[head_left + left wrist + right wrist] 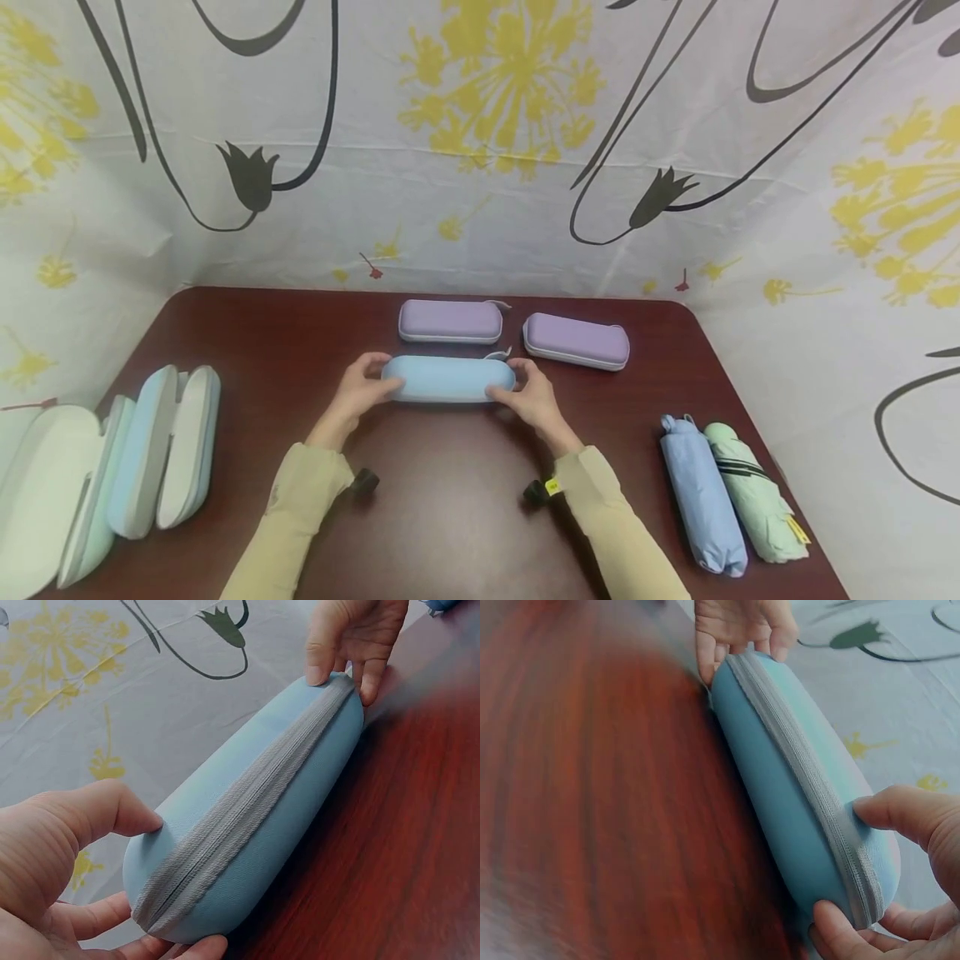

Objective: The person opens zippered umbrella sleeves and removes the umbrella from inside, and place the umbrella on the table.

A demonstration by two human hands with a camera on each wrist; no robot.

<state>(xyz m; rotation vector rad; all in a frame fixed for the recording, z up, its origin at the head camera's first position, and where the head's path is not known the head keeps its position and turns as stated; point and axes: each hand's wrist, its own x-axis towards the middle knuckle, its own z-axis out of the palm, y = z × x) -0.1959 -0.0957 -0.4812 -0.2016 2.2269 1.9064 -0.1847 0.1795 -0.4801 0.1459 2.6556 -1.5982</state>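
A light blue zippered case [448, 380] lies lengthwise across the middle of the table, between my two hands. My left hand [362, 387] grips its left end, thumb on the top and fingers curled under the end. At the right end my right hand [531, 393] holds it the same way. A grey zipper [247, 806] runs along the near side of the case and is closed in both wrist views. Just behind stand two lilac cases, one [450, 322] straight back and the other [576, 341] angled to the right.
Opened hard cases, a pale green one [93, 492] and a light blue one [142, 454], stand at the table's left edge. A folded blue umbrella [703, 500] and a green one [756, 496] lie at the right. A flower-printed cloth [480, 225] hangs behind the dark table [442, 517].
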